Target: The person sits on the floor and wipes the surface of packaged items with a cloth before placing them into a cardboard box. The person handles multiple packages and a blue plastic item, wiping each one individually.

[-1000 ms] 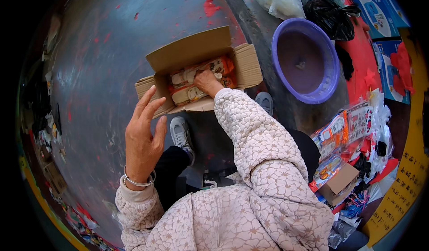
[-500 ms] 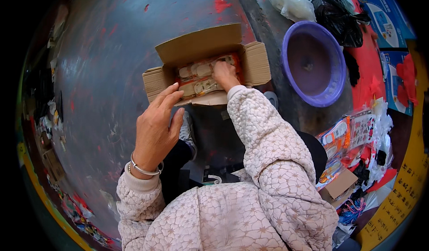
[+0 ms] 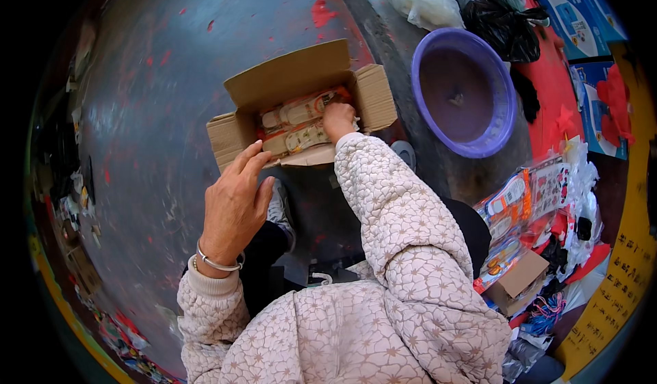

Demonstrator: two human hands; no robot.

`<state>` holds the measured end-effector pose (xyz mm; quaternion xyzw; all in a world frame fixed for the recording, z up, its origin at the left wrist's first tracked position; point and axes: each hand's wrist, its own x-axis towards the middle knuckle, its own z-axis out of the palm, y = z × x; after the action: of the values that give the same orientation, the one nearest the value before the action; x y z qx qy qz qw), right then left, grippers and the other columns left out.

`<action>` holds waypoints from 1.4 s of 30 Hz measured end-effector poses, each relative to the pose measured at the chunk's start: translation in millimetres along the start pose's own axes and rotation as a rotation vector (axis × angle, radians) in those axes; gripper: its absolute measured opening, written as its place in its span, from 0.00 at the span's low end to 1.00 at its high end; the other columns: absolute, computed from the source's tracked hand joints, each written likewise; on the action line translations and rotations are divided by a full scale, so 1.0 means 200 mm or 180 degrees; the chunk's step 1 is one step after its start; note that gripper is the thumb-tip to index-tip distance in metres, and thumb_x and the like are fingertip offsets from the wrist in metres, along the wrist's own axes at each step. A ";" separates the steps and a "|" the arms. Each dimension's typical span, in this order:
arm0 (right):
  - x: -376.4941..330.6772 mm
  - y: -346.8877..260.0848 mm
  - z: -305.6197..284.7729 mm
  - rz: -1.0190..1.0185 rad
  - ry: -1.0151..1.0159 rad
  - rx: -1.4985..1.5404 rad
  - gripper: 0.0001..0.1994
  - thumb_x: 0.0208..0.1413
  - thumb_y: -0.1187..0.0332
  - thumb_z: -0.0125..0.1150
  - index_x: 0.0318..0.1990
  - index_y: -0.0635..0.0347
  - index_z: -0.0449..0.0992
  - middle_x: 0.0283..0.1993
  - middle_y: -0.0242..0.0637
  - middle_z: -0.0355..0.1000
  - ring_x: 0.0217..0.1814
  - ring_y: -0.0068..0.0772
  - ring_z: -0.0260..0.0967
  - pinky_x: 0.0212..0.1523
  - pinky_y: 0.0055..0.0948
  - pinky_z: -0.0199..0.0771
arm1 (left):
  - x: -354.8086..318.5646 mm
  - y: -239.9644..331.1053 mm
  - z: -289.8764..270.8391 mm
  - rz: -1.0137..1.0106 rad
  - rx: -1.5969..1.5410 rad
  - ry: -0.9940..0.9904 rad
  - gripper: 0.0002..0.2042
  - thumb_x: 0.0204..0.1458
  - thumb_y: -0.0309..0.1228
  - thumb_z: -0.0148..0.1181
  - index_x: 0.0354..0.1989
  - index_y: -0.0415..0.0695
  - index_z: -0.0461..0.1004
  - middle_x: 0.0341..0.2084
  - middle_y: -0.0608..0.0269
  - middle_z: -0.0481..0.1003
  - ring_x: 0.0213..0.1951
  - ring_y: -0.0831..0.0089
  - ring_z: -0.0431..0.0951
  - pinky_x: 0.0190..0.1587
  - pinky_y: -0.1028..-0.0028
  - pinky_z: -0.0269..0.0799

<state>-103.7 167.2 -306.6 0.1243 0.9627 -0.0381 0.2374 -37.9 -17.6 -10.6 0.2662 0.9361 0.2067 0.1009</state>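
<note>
While the right hand [image 3: 339, 119] presses closed-fingered on packets [image 3: 299, 125] inside the cardboard box [image 3: 294, 76], the left hand [image 3: 236, 203] hovers open; purple basin [image 3: 465, 97] nearby.

Street-side stall: paint-spattered concrete ground [image 3: 171, 110], heaps of packaged goods [image 3: 527, 213], purple basin [image 3: 465, 90].

A box [image 3: 301, 107] sits on the ground [image 3: 157, 97], straight ahead of the person, flaps spread to all sides. Packets [image 3: 294, 124] lie inside it in rows. The right hand [image 3: 339, 121] is in the box at its right end, on the packets. The left hand [image 3: 236, 203] is nearer the person, at the box's near-left corner. A basin [image 3: 465, 93] stands right of the box, with bags [image 3: 465, 4] behind it. More packets [image 3: 527, 206] are heaped nearer, at the person's right.
</note>
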 end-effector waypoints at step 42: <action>-2.23 1.74 0.35 0.1966 0.3000 0.2156 0.08 0.35 0.67 0.58 0.19 0.63 0.74 0.20 0.49 0.69 0.26 0.49 0.69 0.29 0.42 0.68 | -0.49 0.39 0.59 -0.0233 -0.2956 -0.0100 0.35 0.51 0.20 0.47 0.66 0.54 0.39 0.47 0.51 0.69 0.25 0.73 0.76 0.25 0.80 0.70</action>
<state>399.7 395.8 -164.5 0.4662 0.8183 -0.2107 -0.2620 114.8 29.1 -74.2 0.1628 0.7515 0.5962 0.2308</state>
